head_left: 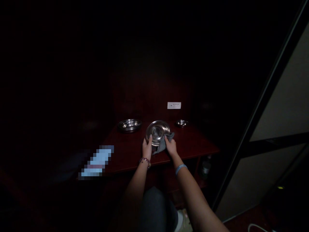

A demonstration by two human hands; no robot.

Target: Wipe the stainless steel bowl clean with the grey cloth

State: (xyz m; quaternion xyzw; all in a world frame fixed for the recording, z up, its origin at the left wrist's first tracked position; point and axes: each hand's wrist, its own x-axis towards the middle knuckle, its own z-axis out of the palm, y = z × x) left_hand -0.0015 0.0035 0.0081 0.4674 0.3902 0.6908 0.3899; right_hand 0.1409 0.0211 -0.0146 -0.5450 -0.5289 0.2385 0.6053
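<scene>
A shiny metal plate [156, 131] is tilted up over the dark red desk, with my left hand [147, 149] gripping its lower left rim, thumb on the face. On its lower right edge, my right hand [171, 146] is closed on a grey cloth [161, 145], which touches the plate. Part of the cloth hangs below the rim. To the left rests a metal dish [129, 125], perhaps several stacked, and a small metal bowl [182, 123] sits to the right. Neither hand touches these.
The dark red desk [193, 143] has a shelf beneath it, where a bottle [206, 169] stands at the right. A white power socket [174, 105] is on the back wall. At the left lies a blurred-out bright rectangle [96, 162]. A dark-framed panel [280, 122] leans across the right side.
</scene>
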